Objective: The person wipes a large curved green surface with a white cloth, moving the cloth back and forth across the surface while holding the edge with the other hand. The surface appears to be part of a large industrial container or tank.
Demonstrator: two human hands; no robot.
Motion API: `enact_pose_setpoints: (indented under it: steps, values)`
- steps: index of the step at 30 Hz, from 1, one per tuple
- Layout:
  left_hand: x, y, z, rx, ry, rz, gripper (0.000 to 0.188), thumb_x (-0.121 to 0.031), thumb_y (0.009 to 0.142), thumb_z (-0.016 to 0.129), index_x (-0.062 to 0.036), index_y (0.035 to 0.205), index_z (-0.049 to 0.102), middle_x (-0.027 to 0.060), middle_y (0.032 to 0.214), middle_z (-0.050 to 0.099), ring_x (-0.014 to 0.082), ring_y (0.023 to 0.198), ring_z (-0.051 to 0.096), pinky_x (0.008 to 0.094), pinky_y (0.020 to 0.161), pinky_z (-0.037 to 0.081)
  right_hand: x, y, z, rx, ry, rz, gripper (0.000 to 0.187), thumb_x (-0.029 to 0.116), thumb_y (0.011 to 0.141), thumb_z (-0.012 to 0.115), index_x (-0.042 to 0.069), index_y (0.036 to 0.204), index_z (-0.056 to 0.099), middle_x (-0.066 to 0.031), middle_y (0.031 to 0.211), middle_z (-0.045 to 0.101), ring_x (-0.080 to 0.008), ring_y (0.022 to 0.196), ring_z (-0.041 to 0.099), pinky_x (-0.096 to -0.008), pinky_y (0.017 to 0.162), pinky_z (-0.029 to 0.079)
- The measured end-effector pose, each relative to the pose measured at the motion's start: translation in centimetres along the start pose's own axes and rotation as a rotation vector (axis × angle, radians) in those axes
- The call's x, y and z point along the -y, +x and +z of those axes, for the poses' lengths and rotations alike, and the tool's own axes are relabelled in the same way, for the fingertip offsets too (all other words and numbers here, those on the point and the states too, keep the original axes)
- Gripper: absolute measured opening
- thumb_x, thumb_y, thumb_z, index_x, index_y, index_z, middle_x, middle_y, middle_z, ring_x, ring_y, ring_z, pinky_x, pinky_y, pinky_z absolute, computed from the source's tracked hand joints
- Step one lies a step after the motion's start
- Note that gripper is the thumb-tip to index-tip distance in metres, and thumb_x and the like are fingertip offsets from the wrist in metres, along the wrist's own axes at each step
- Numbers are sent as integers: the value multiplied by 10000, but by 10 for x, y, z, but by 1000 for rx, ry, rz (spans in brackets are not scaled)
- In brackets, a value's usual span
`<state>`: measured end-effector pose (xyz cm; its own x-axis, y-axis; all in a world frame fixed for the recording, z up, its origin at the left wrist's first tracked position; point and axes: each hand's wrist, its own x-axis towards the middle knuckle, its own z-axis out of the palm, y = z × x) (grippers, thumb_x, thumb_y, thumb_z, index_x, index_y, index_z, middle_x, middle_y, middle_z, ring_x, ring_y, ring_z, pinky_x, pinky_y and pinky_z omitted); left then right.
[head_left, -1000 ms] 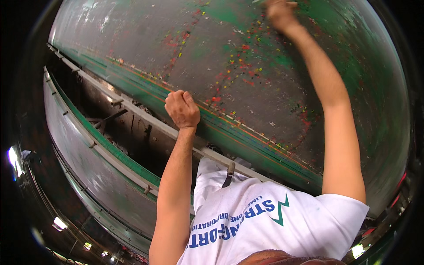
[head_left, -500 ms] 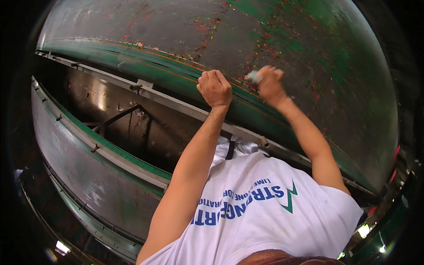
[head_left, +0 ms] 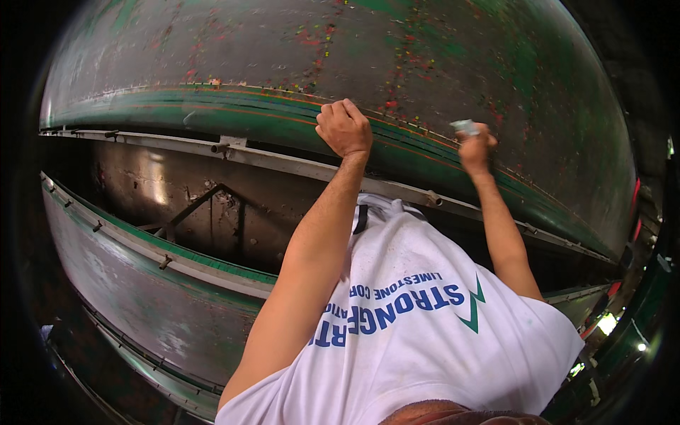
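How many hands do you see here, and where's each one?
2: the left hand, closed, by the green band; the right hand, farther right, holding a pale piece. No others show.

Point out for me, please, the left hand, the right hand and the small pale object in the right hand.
Left hand [head_left: 345,131], head view: back of the curled hand.
Right hand [head_left: 476,151], head view: middle of the hand.
Small pale object [head_left: 464,127], head view: its visible middle, blurred.
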<state>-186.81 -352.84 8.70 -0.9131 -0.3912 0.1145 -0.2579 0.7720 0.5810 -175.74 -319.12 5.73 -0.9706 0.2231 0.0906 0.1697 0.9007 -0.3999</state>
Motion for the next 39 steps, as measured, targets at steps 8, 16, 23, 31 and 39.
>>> enact_pose_setpoints:
  steps: [8, 16, 23, 31, 39]
  values:
    - [2, 4, -8, 117, 80, 24, 363, -350, 1082, 504, -76, 970, 715, 133, 1134, 636, 369, 1086, 588, 552, 911, 432, 93, 19, 54, -195, -63, -16, 249, 253, 990, 703, 48, 1129, 670, -157, 1108, 631, -382, 1081, 601, -527, 929, 421]
    - [60, 79, -68, 974, -571, -147, 585, -569, 1132, 446, -64, 1175, 740, 75, 1151, 684, 202, 1073, 637, 368, 970, 480, 121, 125, 50, -144, 143, -397, 284, 144, 943, 649, 91, 1217, 601, -164, 1111, 596, -375, 1060, 570, -533, 956, 385]
    - [102, 142, -163, 958, -624, 132, 857, -729, 1109, 234, -25, 1329, 670, 116, 1350, 692, 247, 1174, 664, 413, 1068, 481, 53, 204, 65, -521, 14, -25, 394, 405, 1046, 696, 44, 1182, 615, -181, 1198, 625, -374, 1137, 588, -573, 1031, 406]
    - [233, 304, -230, 706, -599, -114, 1014, -866, 1011, 183, -36, 1321, 675, 149, 1324, 685, 273, 1231, 642, 455, 1102, 461, 90, 181, 69, -306, -560, 250, 428, 450, 1027, 704, 74, 1221, 641, -172, 1154, 641, -377, 1052, 606, -520, 1017, 420]
    - [305, 433, -215, 428, -323, 88, 731, -586, 1163, 304, -2, 1149, 742, 168, 1173, 648, 304, 1090, 637, 434, 968, 494, 207, 171, 90, -285, -307, 633, 318, 206, 945, 777, 37, 1188, 661, -231, 1168, 673, -433, 1100, 650, -527, 931, 521]
